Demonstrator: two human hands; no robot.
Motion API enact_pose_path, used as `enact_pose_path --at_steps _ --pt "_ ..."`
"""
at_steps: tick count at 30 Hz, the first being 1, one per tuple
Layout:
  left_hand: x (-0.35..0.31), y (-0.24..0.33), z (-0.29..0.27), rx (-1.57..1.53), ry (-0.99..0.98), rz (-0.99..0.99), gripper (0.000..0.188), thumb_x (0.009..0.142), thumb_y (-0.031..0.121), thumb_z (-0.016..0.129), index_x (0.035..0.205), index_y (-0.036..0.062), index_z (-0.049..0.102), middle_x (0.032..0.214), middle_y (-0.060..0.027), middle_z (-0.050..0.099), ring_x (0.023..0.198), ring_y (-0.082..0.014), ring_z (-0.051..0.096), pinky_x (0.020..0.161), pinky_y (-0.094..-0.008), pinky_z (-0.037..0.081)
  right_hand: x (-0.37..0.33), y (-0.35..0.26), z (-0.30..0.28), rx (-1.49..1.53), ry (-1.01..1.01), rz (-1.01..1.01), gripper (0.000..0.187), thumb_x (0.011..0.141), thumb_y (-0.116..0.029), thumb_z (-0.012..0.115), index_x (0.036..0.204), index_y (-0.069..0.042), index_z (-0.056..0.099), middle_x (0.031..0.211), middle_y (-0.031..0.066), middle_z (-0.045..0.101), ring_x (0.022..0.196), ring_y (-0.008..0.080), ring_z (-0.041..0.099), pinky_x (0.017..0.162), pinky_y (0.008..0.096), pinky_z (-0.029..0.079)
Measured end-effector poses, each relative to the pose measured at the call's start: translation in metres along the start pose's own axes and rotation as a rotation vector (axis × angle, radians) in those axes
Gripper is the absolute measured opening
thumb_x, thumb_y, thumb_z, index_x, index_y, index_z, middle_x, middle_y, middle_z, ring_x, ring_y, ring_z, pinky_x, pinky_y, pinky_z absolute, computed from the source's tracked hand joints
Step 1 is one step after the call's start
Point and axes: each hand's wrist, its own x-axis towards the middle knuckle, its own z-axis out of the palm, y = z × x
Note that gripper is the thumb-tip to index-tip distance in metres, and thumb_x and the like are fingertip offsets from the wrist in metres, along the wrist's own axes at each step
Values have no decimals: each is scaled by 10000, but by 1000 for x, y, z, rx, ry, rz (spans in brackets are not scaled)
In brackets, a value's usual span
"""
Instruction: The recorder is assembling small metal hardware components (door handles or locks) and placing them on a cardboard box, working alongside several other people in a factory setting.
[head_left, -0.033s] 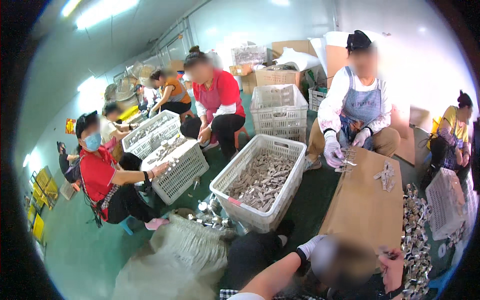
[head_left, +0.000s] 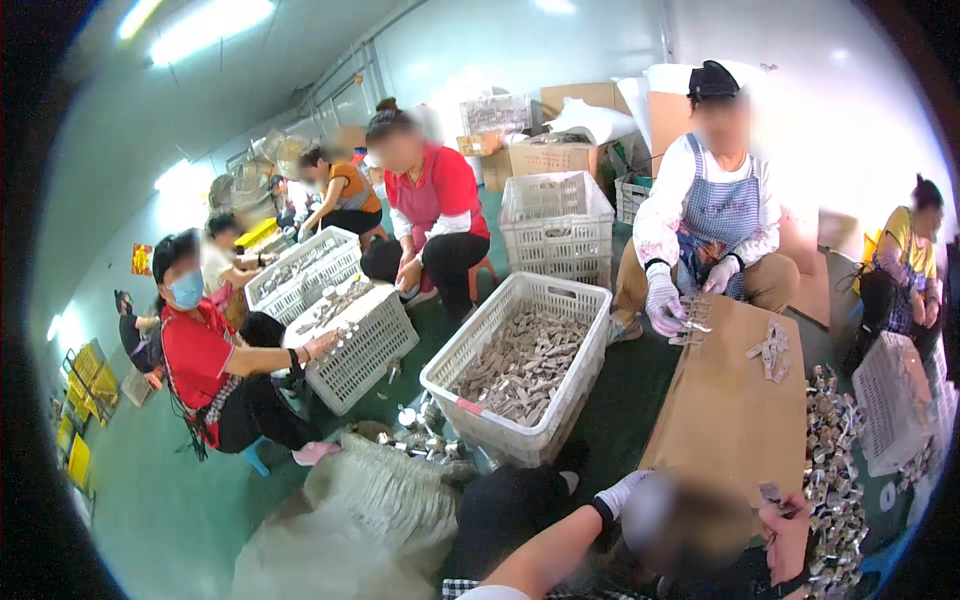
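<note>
My left hand (head_left: 619, 495), in a white glove with a black band at the wrist, reaches over the near end of a brown cardboard sheet (head_left: 715, 400). A blurred round patch hides its fingers. To the right, my right hand (head_left: 787, 532) is closed around a small flat grey piece (head_left: 769, 492), held just above the sheet's near right corner. Farther up the sheet lies a small pile of similar grey pieces (head_left: 771, 352). At its far left edge, a co-worker's gloved hand (head_left: 665, 305) touches a row of pieces (head_left: 694, 318).
A white crate (head_left: 515, 435) full of grey pieces stands left of the sheet. Shiny metal parts (head_left: 832, 480) heap along its right side. A pale woven sack (head_left: 370, 520) lies at the lower left. Several people sit around other crates (head_left: 365, 350).
The grey piece in my right hand has risen slightly and shows more clearly. At the left, the masked co-worker's head has tilted, while my left arm stays nearly where it was.
</note>
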Motion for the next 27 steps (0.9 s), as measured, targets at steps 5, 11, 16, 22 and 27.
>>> enact_pose_path --at_steps 5,11,16,22,27 --pt "-9 -4 -16 36 42 0 135 844 121 568 891 5 619 873 -115 637 782 -209 609 675 -335 524 -8 10 10 -79 -8 -89 419 595 60 690 899 -112 459 760 16 495 558 101 474 450 213 355" --pt "-17 9 25 -65 118 -30 160 842 102 551 859 -52 591 796 -139 635 718 -246 613 740 -352 508 -3 -2 10 -88 -51 -90 482 590 42 711 984 -97 471 875 -4 466 721 109 478 607 228 412" --pt "-14 2 18 7 42 10 162 840 183 593 862 28 634 801 -60 639 678 -172 605 610 -305 511 -3 0 19 -35 -13 -158 529 600 15 722 1041 -84 449 913 5 450 804 125 475 709 248 419" --pt "-1 -15 -3 124 36 120 120 827 101 580 871 -2 622 827 -75 634 738 -184 608 680 -314 520 -3 -9 21 4 -33 -216 508 660 14 647 1120 -67 447 1000 44 483 846 132 498 628 214 421" --pt "5 -18 -8 227 25 125 114 832 76 577 898 -10 612 846 -82 634 792 -191 610 745 -321 516 -29 -32 33 67 7 -122 554 659 60 594 1172 -62 422 1045 66 485 877 151 506 673 228 440"
